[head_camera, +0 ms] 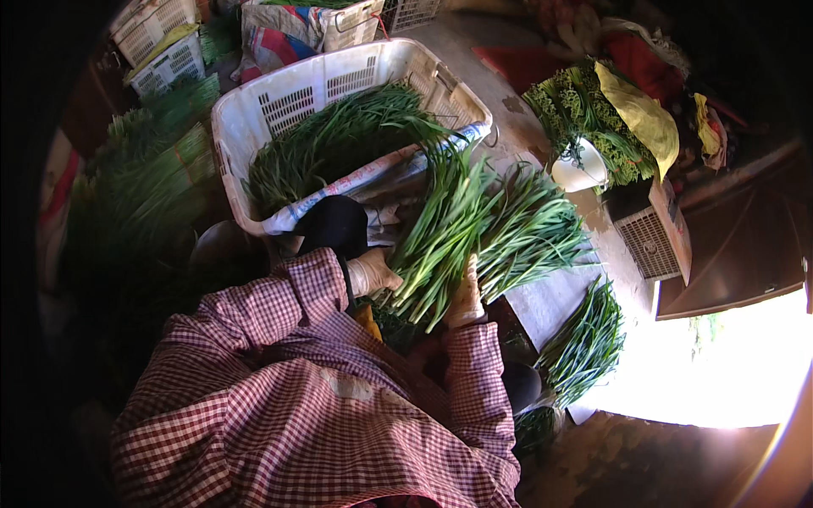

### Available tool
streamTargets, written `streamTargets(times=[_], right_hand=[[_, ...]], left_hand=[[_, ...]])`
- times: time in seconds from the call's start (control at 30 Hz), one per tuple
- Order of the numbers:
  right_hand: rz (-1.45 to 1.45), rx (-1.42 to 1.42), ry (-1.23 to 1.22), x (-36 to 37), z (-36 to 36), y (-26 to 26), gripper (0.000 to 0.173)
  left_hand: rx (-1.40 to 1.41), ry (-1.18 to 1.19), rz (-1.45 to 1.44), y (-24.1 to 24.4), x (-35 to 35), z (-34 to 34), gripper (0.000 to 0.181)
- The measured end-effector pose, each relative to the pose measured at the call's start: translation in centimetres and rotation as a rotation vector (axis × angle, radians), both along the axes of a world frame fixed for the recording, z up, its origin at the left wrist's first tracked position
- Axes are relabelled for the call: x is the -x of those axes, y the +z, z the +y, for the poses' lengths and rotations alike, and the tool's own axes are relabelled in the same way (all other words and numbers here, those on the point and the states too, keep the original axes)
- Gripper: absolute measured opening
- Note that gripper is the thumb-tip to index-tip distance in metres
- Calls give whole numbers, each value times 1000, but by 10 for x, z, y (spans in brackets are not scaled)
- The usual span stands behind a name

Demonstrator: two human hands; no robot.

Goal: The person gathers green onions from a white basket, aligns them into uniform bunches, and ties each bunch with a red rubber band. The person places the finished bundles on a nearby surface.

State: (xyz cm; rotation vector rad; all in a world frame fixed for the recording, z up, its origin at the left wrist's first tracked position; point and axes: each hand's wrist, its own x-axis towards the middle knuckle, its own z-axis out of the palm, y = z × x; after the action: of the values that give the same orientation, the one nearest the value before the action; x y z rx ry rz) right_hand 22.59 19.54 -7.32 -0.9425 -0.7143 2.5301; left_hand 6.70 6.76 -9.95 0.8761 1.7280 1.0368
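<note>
My left hand (373, 273) grips one side of a loose bundle of long green leaves (438, 235), probably garlic chives, near the cut ends. Around the other side of that bundle curls my right hand (468, 297), its fingers partly hidden by the leaves. Both hands have pale coverings at the wrist. Just right of the bundle, a second heap of the same leaves (537, 228) lies on a pale board (556, 298). Beyond my hands stands a white plastic crate (286, 101) with more dark green leaves (343, 133) inside and a printed sack along its near rim.
Tied bunches of greens (165, 165) pile up at the left. Another chive bunch (587, 343) rests by my right knee. A white bucket (579, 168) stands beside budded stems (571, 101) under a yellow sack (638, 120). More crates (155, 32) are at the back; bright light enters at right.
</note>
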Motion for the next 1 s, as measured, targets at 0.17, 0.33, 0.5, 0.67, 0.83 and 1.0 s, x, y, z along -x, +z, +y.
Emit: streamTargets(times=[0.17, 0.33, 0.5, 0.67, 0.83, 1.0], right_hand=[[186, 58, 74, -35, -26, -19, 89], [135, -108, 133, -39, -51, -23, 60], [166, 42, 73, -48, -40, -34, 49], [353, 113, 192, -65, -29, -49, 52], [58, 85, 45, -51, -47, -46, 40], [-88, -239, 72, -42, -49, -8, 45]], left_hand=[[202, 100, -82, -9, -24, 7, 64], [102, 143, -145, 5, -43, 6, 53], [111, 106, -466, 6, -29, 2, 39], [112, 174, -1167, -3, -11, -3, 27], [167, 276, -1048, -5, -24, -4, 29], [180, 175, -1248, 0, -24, -5, 21]])
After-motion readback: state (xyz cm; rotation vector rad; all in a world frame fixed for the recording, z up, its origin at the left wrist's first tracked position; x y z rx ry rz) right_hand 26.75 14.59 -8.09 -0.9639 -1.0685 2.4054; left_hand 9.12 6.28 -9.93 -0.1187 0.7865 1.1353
